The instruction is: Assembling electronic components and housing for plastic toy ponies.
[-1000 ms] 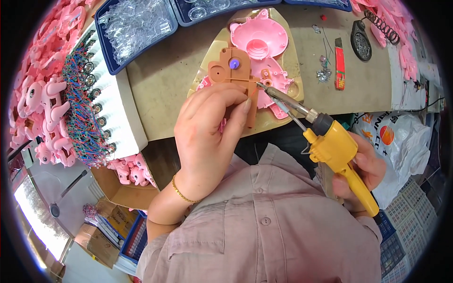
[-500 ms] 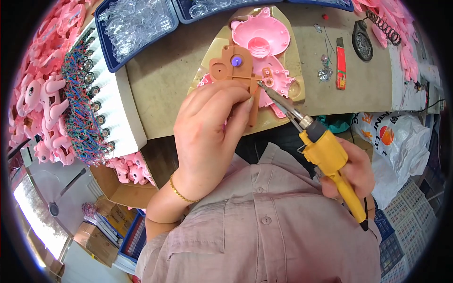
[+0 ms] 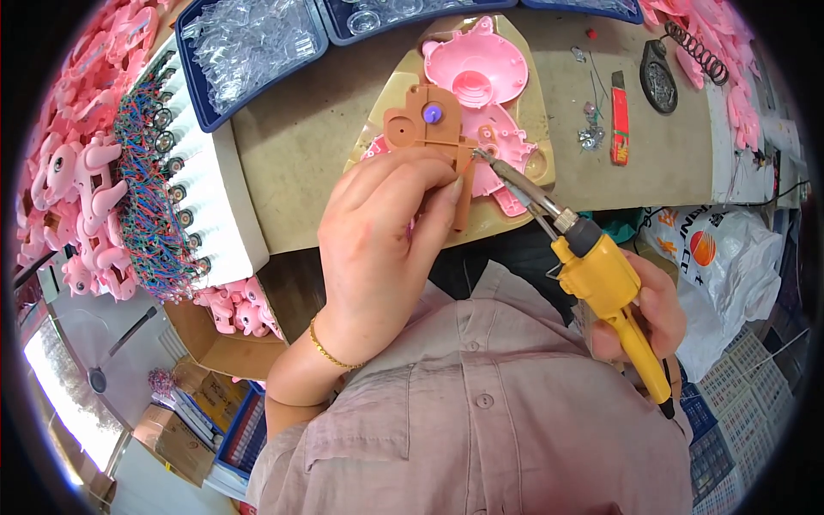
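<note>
Your right hand is gripping a soldering iron; under your left hand, hold unclear, brown plastic is lying.

Bright, even light across the table; past its near left corner a window burns white, highlights glint off clear plastic parts at the far edge, straight lines bowing toward black fisheye corners!

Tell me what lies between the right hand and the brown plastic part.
In the head view, the yellow soldering gun spans it: the right hand holds its handle, and its metal tip is near the brown plastic part.
</note>
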`<act>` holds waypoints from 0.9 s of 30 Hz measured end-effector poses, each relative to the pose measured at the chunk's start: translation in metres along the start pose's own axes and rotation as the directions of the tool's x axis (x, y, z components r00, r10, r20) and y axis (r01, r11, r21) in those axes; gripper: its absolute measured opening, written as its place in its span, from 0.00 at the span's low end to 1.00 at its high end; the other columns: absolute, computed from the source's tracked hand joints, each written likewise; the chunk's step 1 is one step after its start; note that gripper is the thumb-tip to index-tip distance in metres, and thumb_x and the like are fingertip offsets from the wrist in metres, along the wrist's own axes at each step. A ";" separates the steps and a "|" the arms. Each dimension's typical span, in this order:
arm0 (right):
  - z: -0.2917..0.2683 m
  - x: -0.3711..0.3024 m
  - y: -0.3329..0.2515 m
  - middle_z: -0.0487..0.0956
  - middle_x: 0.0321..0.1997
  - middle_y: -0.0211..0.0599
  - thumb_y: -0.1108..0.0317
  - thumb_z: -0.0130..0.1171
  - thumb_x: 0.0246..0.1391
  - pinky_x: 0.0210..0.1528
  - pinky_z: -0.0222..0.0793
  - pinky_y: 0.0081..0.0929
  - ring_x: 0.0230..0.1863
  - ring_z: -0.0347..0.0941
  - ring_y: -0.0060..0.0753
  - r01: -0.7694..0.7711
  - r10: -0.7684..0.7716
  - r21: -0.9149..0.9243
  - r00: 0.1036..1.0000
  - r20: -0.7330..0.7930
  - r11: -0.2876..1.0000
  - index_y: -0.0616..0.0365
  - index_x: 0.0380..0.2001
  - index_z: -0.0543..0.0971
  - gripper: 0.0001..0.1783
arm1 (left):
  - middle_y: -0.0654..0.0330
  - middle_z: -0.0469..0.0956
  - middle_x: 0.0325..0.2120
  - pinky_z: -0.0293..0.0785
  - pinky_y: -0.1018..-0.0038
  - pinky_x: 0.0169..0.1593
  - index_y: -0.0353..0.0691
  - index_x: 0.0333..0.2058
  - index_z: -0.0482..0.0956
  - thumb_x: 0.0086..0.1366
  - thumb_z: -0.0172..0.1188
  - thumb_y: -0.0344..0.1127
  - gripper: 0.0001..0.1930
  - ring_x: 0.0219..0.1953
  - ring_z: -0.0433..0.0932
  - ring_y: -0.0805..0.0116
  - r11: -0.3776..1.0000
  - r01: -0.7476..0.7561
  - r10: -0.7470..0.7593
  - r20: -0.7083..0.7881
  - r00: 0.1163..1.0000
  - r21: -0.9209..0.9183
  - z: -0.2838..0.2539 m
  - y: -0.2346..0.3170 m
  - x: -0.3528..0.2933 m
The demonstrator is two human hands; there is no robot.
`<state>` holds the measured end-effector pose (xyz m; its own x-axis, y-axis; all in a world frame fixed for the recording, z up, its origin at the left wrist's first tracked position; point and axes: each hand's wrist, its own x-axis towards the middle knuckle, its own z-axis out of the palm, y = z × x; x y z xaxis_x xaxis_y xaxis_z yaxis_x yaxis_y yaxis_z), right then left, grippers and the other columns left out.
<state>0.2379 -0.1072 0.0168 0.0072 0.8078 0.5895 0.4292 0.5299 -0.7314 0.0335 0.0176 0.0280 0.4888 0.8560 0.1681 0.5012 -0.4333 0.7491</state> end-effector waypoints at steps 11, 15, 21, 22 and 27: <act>-0.029 -0.004 -0.007 0.71 0.47 0.71 0.78 0.64 0.44 0.35 0.74 0.25 0.37 0.77 0.42 -0.219 0.174 0.140 0.946 0.275 0.966 0.72 0.49 0.64 0.29 | 0.59 0.79 0.33 0.71 0.76 0.36 0.34 0.30 0.77 0.55 0.60 0.23 0.03 0.34 0.76 0.67 1.000 0.004 -0.004 0.003 1.000 -0.007 -0.001 -0.001 -0.002; -0.028 -0.002 -0.004 0.70 0.48 0.73 0.78 0.64 0.46 0.37 0.74 0.26 0.39 0.77 0.44 -0.263 0.210 0.213 0.947 0.242 0.941 0.71 0.50 0.63 0.29 | 0.58 0.78 0.31 0.70 0.73 0.37 0.36 0.29 0.76 0.54 0.61 0.24 0.04 0.33 0.75 0.64 1.000 0.014 -0.014 -0.019 1.000 -0.011 0.004 -0.001 -0.001; -0.018 -0.006 0.005 0.69 0.51 0.70 0.77 0.64 0.47 0.45 0.72 0.34 0.44 0.75 0.49 -0.037 0.031 0.229 0.999 0.031 0.973 0.64 0.57 0.61 0.34 | 0.58 0.77 0.30 0.70 0.69 0.39 0.38 0.29 0.76 0.52 0.62 0.25 0.05 0.32 0.75 0.59 1.000 -0.015 0.014 -0.034 0.999 -0.014 0.000 0.000 0.000; -0.019 -0.008 0.004 0.69 0.52 0.67 0.77 0.64 0.47 0.49 0.71 0.37 0.47 0.74 0.50 -0.053 0.054 0.230 0.999 0.002 0.972 0.62 0.58 0.61 0.35 | 0.58 0.77 0.30 0.70 0.69 0.39 0.38 0.30 0.76 0.52 0.62 0.25 0.06 0.33 0.75 0.59 1.000 -0.014 0.014 -0.011 1.000 -0.007 -0.004 0.001 0.000; -0.056 -0.001 0.006 0.72 0.51 0.47 0.78 0.61 0.48 0.55 0.67 0.32 0.53 0.70 0.35 -0.501 0.605 0.358 0.739 -0.297 0.788 0.64 0.51 0.66 0.26 | 0.57 0.77 0.27 0.70 0.69 0.41 0.36 0.28 0.78 0.54 0.63 0.26 0.03 0.31 0.76 0.61 0.995 0.091 -0.090 -0.025 0.996 0.051 0.004 0.008 0.005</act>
<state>0.2909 -0.1197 0.0312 0.5330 0.8408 0.0951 0.0116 0.1051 -0.9944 0.0433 0.0171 0.0322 0.4235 0.8985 0.1160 0.5795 -0.3671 0.7277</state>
